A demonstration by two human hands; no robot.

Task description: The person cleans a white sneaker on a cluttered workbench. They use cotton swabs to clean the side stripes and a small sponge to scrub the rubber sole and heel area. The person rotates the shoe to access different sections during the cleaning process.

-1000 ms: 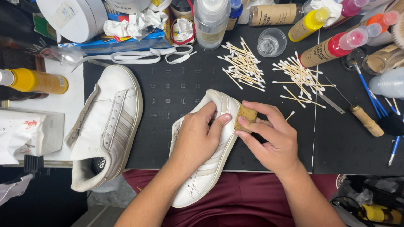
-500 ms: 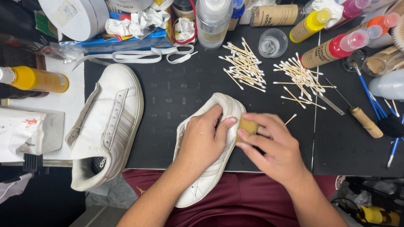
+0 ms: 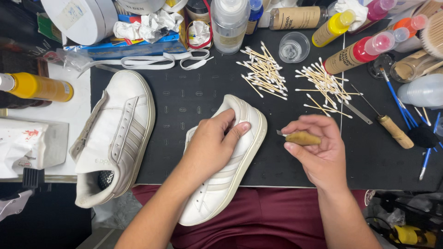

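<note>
My left hand presses down on a white sneaker that lies tilted over the front edge of the black mat, its toe pointing away from me. My right hand is just right of the toe, apart from the shoe, and holds a small tool with a tan wooden handle and a short metal tip pointing left. A second white sneaker lies to the left, untouched, its heel hanging over the mat's edge.
Two heaps of cotton swabs lie behind the shoe. White laces, bottles, a small clear cup, a wooden-handled awl and blue brushes crowd the back and right. A yellow bottle lies far left.
My right hand has pulled away from the sneaker's toe to the right, and the tan tool now lies sideways in it. My left hand stays on the shoe.
</note>
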